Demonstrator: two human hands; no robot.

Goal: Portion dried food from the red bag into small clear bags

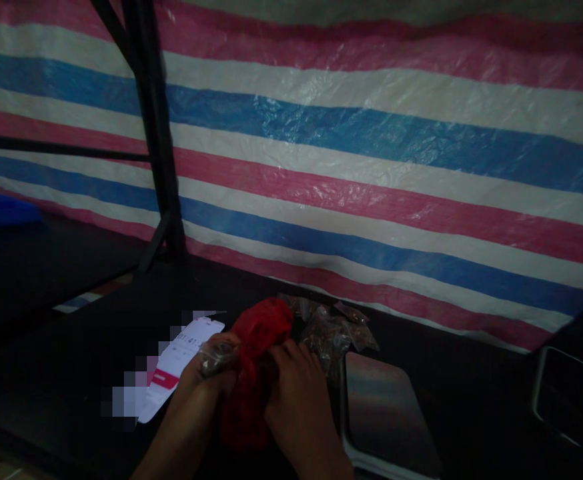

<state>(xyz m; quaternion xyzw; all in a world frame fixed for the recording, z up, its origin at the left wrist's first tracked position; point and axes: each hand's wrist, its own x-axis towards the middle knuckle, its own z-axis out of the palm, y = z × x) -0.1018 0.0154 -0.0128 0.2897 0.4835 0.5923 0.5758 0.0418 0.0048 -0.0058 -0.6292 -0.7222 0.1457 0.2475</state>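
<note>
Both my hands meet low in the middle of the view over a dark tabletop [71, 360]. My left hand [206, 380] pinches a small clear packet [216, 357] with dark contents and also touches a red bag [254, 360]. My right hand [296, 387] grips the red bag from the right side. The bag's crumpled red top rises between the two hands. Several more small clear packets [331, 330] of brownish contents lie just behind the bag on the table.
A phone [181, 370] with a lit white screen lies left of my left hand. A flat scale with a shiny plate [386, 407] sits at the right. A striped pink, white and blue tarp [371, 167] hangs behind. A black frame post [154, 133] stands at left.
</note>
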